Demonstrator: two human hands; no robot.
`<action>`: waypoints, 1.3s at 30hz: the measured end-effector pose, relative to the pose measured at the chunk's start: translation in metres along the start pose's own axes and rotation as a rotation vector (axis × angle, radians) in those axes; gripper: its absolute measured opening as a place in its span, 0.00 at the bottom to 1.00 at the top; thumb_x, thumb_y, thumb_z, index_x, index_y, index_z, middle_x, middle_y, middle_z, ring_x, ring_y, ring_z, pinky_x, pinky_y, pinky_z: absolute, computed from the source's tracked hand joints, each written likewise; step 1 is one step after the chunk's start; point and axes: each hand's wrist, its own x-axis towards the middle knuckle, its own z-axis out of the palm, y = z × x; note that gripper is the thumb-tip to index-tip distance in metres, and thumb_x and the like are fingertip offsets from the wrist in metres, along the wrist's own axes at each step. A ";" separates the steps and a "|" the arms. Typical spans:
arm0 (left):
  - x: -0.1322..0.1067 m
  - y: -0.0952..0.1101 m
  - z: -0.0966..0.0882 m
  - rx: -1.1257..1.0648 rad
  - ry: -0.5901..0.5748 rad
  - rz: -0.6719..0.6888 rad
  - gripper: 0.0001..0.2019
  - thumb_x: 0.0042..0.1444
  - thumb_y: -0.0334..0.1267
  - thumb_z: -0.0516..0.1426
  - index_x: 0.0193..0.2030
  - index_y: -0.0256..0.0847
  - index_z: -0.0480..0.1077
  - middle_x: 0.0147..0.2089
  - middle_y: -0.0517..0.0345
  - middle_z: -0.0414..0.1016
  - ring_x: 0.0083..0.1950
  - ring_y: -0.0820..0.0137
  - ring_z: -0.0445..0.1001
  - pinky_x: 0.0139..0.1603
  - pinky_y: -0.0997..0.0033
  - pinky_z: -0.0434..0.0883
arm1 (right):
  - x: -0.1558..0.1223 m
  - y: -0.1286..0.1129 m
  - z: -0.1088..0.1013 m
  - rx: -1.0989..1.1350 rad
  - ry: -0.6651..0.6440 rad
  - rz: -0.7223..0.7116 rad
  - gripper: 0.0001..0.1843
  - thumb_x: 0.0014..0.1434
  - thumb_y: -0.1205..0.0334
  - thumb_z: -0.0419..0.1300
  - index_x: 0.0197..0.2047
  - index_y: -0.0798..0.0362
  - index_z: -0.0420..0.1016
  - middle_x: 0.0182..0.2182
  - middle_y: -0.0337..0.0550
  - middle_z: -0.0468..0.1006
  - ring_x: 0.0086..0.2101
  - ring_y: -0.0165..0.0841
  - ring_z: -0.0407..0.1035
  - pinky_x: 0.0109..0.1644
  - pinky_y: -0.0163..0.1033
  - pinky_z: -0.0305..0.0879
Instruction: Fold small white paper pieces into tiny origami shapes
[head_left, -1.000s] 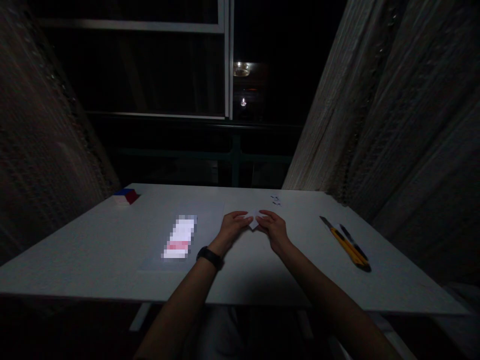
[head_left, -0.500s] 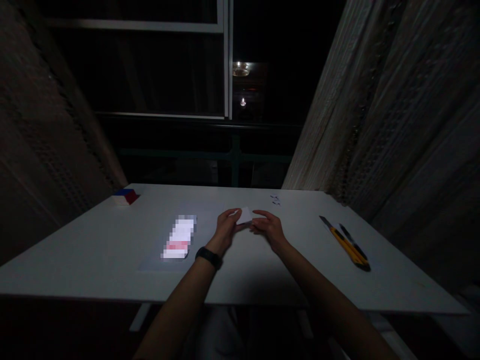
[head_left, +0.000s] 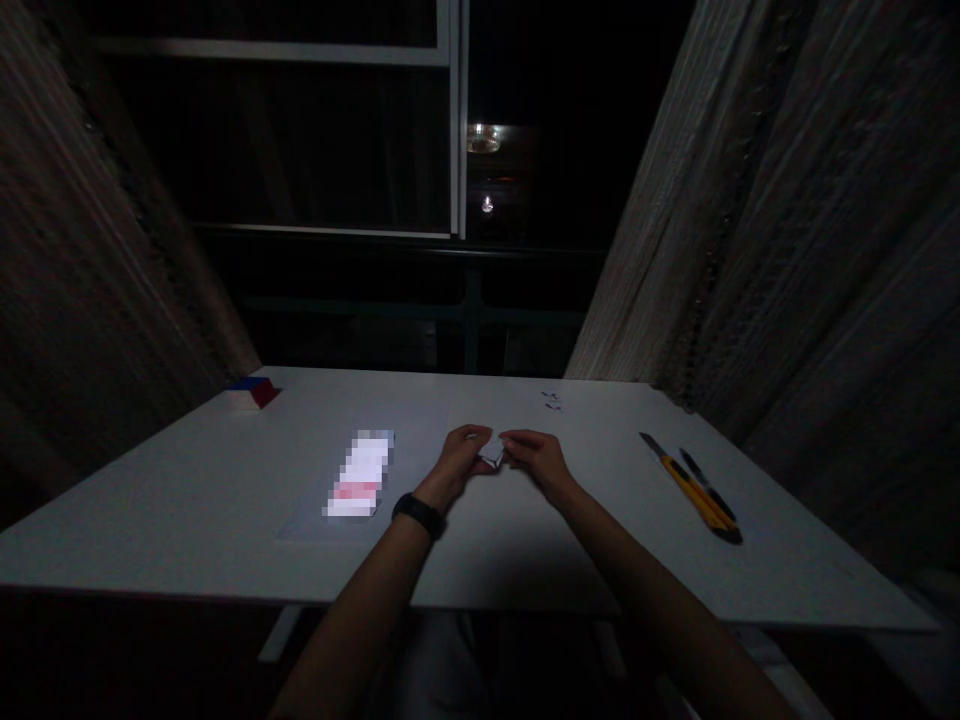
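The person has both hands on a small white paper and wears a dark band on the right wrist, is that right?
Not quite: the head view shows the dark band on the left wrist, not the right. The left hand and right hand are indeed on the small white paper.

Gap between left hand point(head_left: 456, 458) and right hand point(head_left: 544, 462) taken up by paper point(head_left: 492, 452). Open table point(head_left: 600, 470) lane right, up to knife point(head_left: 694, 495) and pen point(head_left: 693, 465). Phone point(head_left: 361, 472) obstructs left; far side passable between block point(head_left: 253, 393) and small dark pieces point(head_left: 553, 407).
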 end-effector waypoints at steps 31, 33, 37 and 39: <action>0.002 -0.002 -0.002 -0.216 -0.064 0.020 0.08 0.44 0.27 0.62 0.32 0.28 0.72 0.30 0.48 0.75 0.29 0.71 0.75 0.35 0.73 0.74 | 0.001 0.003 -0.004 -0.329 0.230 -0.254 0.15 0.40 0.56 0.66 0.33 0.52 0.77 0.28 0.44 0.76 0.30 0.35 0.69 0.36 0.41 0.66; 0.002 -0.002 -0.002 -0.180 -0.041 0.036 0.08 0.45 0.28 0.62 0.34 0.28 0.72 0.30 0.48 0.76 0.27 0.72 0.75 0.32 0.73 0.74 | 0.003 0.002 -0.009 -0.373 0.172 -0.299 0.21 0.37 0.60 0.67 0.39 0.50 0.77 0.34 0.44 0.74 0.31 0.33 0.67 0.36 0.40 0.66; 0.002 -0.002 -0.001 -0.094 -0.018 0.044 0.07 0.47 0.28 0.60 0.34 0.28 0.72 0.28 0.48 0.75 0.24 0.72 0.74 0.26 0.73 0.73 | 0.009 -0.001 -0.024 -0.386 0.044 -0.347 0.27 0.35 0.63 0.68 0.43 0.46 0.76 0.46 0.45 0.68 0.39 0.35 0.67 0.40 0.40 0.66; 0.002 -0.001 0.000 -0.060 -0.005 0.034 0.05 0.46 0.28 0.60 0.32 0.27 0.72 0.25 0.50 0.75 0.23 0.72 0.73 0.25 0.74 0.73 | 0.011 -0.003 -0.028 -0.363 -0.014 -0.334 0.23 0.35 0.62 0.69 0.39 0.47 0.78 0.47 0.46 0.68 0.43 0.38 0.66 0.43 0.42 0.65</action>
